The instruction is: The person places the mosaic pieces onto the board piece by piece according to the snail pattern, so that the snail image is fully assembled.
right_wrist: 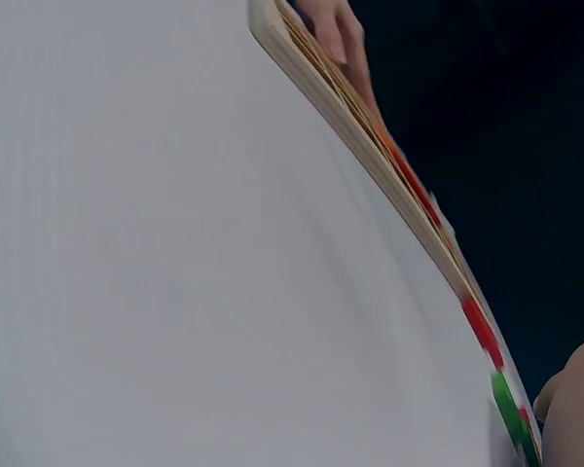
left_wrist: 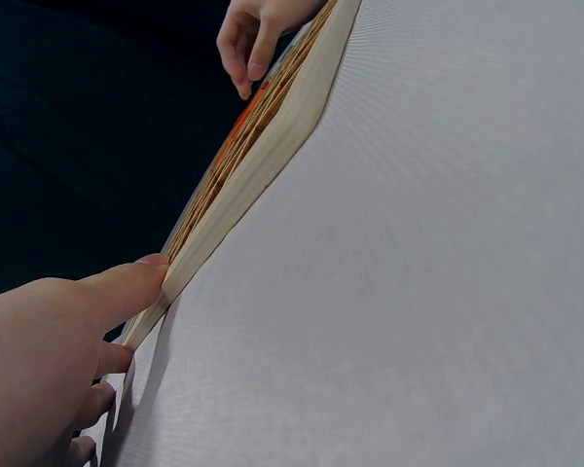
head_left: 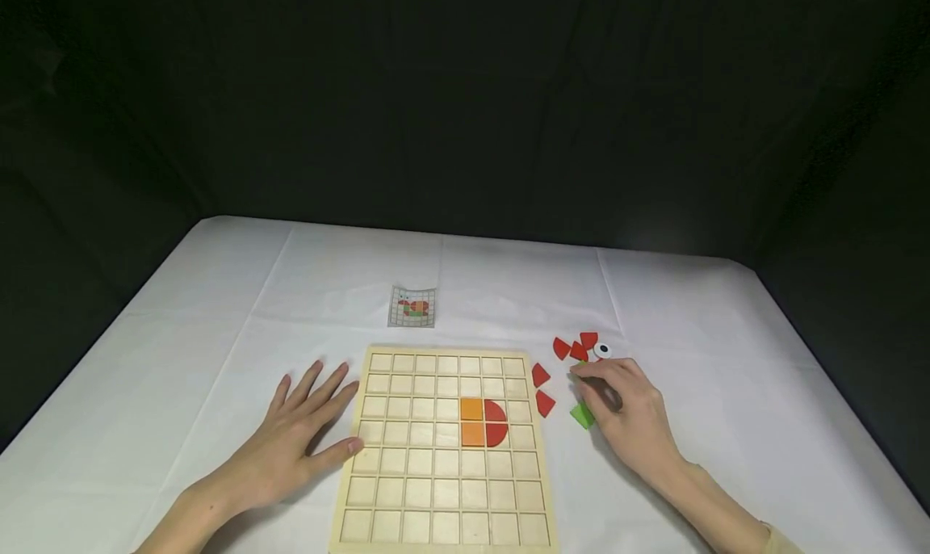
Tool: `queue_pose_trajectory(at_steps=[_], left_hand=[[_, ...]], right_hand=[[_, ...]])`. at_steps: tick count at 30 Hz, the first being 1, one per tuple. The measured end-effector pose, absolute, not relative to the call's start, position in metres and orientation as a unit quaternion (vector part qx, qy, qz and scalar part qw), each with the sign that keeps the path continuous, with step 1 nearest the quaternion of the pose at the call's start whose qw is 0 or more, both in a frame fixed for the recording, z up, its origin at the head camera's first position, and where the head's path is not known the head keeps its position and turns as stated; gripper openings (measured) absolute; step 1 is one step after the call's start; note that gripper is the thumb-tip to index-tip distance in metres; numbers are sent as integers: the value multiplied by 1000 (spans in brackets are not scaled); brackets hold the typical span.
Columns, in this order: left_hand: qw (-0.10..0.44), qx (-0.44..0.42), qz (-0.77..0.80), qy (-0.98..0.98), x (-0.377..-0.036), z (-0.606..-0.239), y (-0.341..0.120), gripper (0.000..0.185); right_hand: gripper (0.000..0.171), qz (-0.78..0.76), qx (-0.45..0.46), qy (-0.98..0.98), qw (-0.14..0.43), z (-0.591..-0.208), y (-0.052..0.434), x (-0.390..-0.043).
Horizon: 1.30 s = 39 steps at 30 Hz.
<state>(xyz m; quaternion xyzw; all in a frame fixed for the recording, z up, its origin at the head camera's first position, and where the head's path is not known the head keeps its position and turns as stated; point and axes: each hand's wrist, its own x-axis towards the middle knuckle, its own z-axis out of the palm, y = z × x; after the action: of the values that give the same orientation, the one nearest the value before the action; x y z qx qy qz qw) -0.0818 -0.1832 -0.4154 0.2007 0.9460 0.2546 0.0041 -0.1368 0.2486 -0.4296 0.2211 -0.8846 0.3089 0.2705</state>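
The wooden grid board [head_left: 417, 461] lies on the white cloth. Set in it are two orange squares [head_left: 472, 409] and two red quarter-circles [head_left: 496, 423] forming a half-disc. My left hand [head_left: 291, 437] lies spread at the board's left side, its thumb touching the edge. Right of the board, my right hand [head_left: 632, 413] is over the loose pieces, thumb and index tips close together. Whether they pinch anything I cannot tell. Beside it are a green piece [head_left: 582, 414], several red quarter-circles [head_left: 546, 403] and a white eye disc [head_left: 602, 350]. The hand partly covers another green piece.
A small picture card [head_left: 412, 307] with a coloured grid pattern lies behind the board. Black cloth [head_left: 465, 118] hangs behind and at both sides of the white-covered table [head_left: 182, 360].
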Motion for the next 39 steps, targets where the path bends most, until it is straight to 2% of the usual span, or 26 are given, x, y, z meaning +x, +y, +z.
queue_pose_trajectory(at_steps=[11,26,39], left_hand=[[4,201,252,946,-83,-418,-183,72],[8,203,258,945,-83,-415,-184,71],[8,201,256,946,-82,-415,-183,71]], right_hand=[[31,285,183,-893,296,-427,277,-142],[25,276,142,-916,256,-430,278,-146],[25,281,144,-913,258,-431,276,-147]])
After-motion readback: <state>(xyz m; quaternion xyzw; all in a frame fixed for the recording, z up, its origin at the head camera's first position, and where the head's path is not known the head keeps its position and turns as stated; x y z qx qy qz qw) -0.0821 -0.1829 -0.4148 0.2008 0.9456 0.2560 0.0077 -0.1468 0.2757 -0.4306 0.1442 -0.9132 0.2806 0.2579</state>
